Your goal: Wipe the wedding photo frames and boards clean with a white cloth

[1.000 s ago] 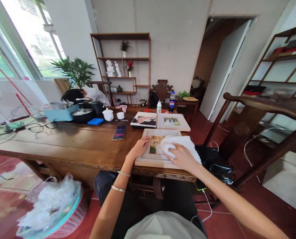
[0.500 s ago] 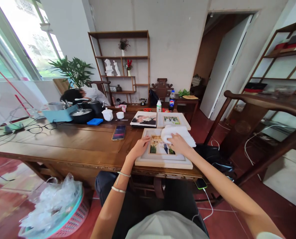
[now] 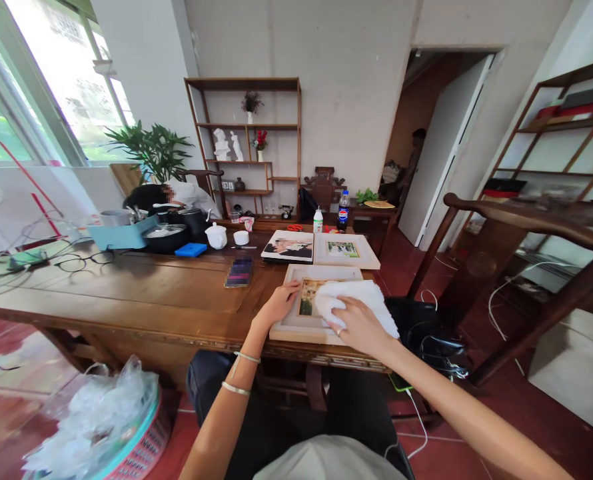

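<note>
A pale picture frame point(image 3: 296, 328) with a photo in it lies flat at the table's front edge. My left hand point(image 3: 279, 302) rests at its left side, fingers stretched out and touching the frame's edge. With my right hand point(image 3: 360, 325), which has a ring on one finger, I press a white cloth point(image 3: 371, 300) against the frame. The cloth covers the right part of the photo and hangs over the frame's right side. Behind it lie a second pale frame point(image 3: 369, 255) and a wedding-photo album or panel point(image 3: 287, 247).
A phone point(image 3: 238, 273) lies left of the frames. Farther back stand a white lidded pot point(image 3: 216, 236), a white bottle point(image 3: 318, 221) and a cola bottle point(image 3: 343, 212). A person point(image 3: 189, 193) leans at the table's far side. A wooden chair point(image 3: 496, 237) stands at right, a basket point(image 3: 144, 437) at left.
My right hand and the cloth have moved down and toward me over the photo, covering more of its right side. My left hand has stayed at the frame's left edge.
</note>
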Demonstrator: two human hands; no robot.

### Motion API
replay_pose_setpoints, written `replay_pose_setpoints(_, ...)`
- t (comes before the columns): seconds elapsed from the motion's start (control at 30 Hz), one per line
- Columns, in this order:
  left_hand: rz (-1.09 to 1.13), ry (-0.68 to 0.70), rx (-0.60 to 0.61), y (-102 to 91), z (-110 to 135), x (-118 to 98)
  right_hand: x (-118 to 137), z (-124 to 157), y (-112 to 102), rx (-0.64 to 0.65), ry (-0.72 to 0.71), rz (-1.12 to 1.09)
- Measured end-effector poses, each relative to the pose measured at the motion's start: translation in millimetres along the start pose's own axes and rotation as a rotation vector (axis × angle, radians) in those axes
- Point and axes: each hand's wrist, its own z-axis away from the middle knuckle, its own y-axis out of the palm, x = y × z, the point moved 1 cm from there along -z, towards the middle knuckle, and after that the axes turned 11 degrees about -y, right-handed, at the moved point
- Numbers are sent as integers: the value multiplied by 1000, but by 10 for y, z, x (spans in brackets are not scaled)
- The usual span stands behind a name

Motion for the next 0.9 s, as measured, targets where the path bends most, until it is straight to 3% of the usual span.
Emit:
replay_pose_setpoints(0.2, -16, -8, 14, -22, 7, -26, -709, -372, 113, 29, 132, 64)
replay_pose_setpoints(0.33, -21, -12, 16, -36, 8, -43, -818, -498, 112, 37, 152, 77)
replay_pose_setpoints(0.5, -32, -7, -10, -28, 8, -53, -504, -402, 57, 97, 62, 47)
replay_pose_setpoints(0.73, -35, -17, -5, -17, 3, -32, 219, 70, -227, 123, -119, -93)
replay_pose_setpoints(0.83, -27, -11, 0, -2, -4, -5, 326, 180, -242, 83, -126, -135)
replay_pose_setpoints(0.9, -29, -9, 3, 7, -7, 7, 264, 180, -177, 61, -117, -141)
